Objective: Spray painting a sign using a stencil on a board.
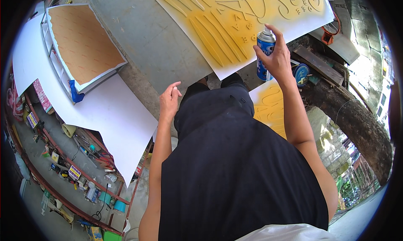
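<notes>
My right hand (277,55) is wrapped round a blue spray can (265,48) with a white nozzle, held upright with the index finger on top. Just beyond the can lies a white sheet (308,28) sprayed yellow, with raised letter shapes and long curved strips (216,35) on it in the same yellow. My left hand (169,100) hangs beside my waist, away from the sheet. Its fingers are curled in, and a small white spot shows between them, too small to name.
A grey table (155,44) carries the sheet. Another yellow-sprayed sheet (270,102) lies low by my right side. At left are a brown-faced panel (84,41), white board (113,115) and a red-framed rack (79,174) of tools. A tree trunk (357,123) and blue round tin (301,74) are at right.
</notes>
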Tool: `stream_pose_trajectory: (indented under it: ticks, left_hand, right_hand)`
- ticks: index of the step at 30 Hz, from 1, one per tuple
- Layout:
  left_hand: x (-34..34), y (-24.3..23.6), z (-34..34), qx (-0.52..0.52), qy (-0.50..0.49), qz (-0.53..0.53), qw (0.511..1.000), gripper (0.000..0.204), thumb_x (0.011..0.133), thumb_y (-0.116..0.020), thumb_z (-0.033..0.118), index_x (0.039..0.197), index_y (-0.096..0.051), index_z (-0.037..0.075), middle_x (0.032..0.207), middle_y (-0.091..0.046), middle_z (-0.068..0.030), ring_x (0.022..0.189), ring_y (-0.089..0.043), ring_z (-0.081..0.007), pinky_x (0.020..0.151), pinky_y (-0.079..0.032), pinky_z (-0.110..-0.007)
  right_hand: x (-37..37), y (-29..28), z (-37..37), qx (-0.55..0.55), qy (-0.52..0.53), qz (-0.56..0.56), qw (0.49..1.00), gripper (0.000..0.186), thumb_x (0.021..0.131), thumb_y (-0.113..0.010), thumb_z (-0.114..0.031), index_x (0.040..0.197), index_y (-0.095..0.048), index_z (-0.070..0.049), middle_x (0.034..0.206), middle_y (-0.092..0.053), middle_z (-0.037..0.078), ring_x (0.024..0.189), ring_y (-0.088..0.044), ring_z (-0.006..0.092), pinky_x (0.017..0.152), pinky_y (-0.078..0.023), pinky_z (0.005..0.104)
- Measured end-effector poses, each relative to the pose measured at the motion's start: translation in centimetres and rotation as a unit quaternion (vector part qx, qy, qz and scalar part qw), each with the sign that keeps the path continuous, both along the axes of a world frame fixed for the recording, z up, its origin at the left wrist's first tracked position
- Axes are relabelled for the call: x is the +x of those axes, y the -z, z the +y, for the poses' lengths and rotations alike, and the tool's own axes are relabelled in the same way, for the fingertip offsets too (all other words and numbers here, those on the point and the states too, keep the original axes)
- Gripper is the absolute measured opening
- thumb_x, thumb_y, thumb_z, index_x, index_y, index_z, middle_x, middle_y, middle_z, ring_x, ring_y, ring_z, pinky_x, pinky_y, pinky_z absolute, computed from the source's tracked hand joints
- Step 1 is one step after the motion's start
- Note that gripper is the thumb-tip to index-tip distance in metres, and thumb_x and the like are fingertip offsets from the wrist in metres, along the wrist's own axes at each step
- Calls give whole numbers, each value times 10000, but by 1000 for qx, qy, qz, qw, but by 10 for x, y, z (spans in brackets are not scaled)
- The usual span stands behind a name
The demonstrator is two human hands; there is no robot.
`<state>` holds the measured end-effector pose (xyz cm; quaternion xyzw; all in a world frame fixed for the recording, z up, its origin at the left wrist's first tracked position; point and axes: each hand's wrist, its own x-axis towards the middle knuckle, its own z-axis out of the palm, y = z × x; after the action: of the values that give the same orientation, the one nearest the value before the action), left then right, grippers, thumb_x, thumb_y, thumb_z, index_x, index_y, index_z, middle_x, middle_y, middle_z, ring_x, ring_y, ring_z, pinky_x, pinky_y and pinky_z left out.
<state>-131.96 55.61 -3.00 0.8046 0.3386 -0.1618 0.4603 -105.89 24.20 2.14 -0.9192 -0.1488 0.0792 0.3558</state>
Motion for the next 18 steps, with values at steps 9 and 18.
stream_pose_trajectory:
  ticks: [9, 18]
  left_hand:
    - [-8, 9, 4, -1, -14, -26, 1000, 320, 1077, -513, 199, 1285, -727, 85, 789, -686, -61, 710, -619, -168, 715, -511, -345]
    - [-22, 9, 1, 5, -36, -25, 999, 317, 1074, -510, 188, 1276, -733, 86, 781, -686, -58, 700, -612, -161, 701, -506, -343]
  right_hand:
    - [23, 13, 40, 21, -60, 1, 998, 688, 873, -814, -292, 1476, -495, -209, 1242, -655, 203, 1079, -700, 420, 903, -572, 504]
    - [22, 23, 44, 26, -63, 15, 998, 656, 880, -799, -297, 1460, -506, -206, 1276, -644, 202, 1094, -692, 414, 907, -569, 493]
